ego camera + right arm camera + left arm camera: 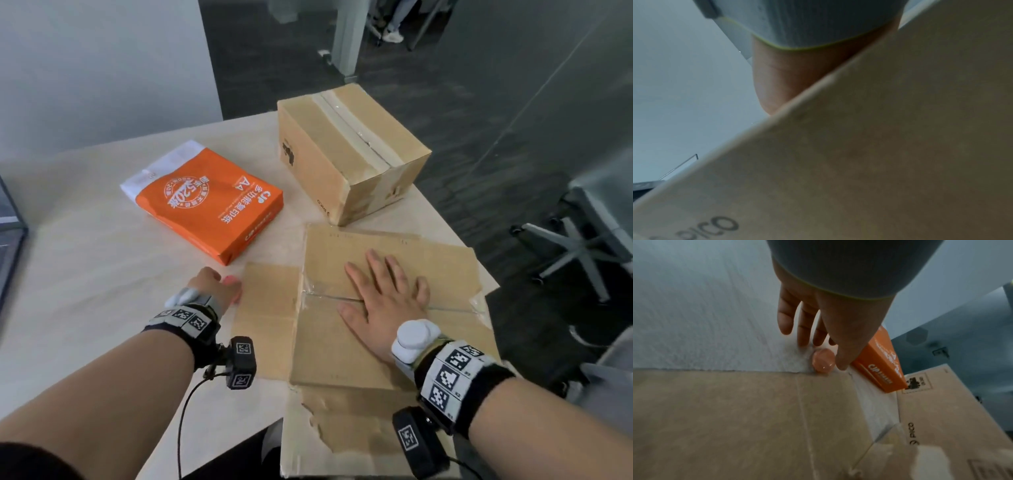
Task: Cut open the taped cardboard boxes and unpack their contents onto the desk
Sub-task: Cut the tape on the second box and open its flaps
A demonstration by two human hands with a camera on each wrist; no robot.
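A flattened cardboard box (pixel 383 250) lies at the desk's front right, clear tape along its seam. My right hand (pixel 383 294) presses flat on it with spread fingers; the right wrist view shows only the heel of the palm (pixel 789 78) on cardboard (pixel 900 146). My left hand (pixel 215 284) is at the flattened box's left edge. Its fingers (pixel 803 331) point down, straight, around a small pink cutter (pixel 823 361) that lies on the desk beside the thumb. A taped, closed cardboard box (pixel 352 150) stands behind. An orange ream of A4 paper (pixel 205 198) lies to its left.
The pale desk (pixel 85 257) ends just right of both boxes, above dark floor. A grey office chair (pixel 582 240) stands to the right. A dark framed object (pixel 10 219) sits at the desk's left edge. Torn cardboard overhangs the front edge.
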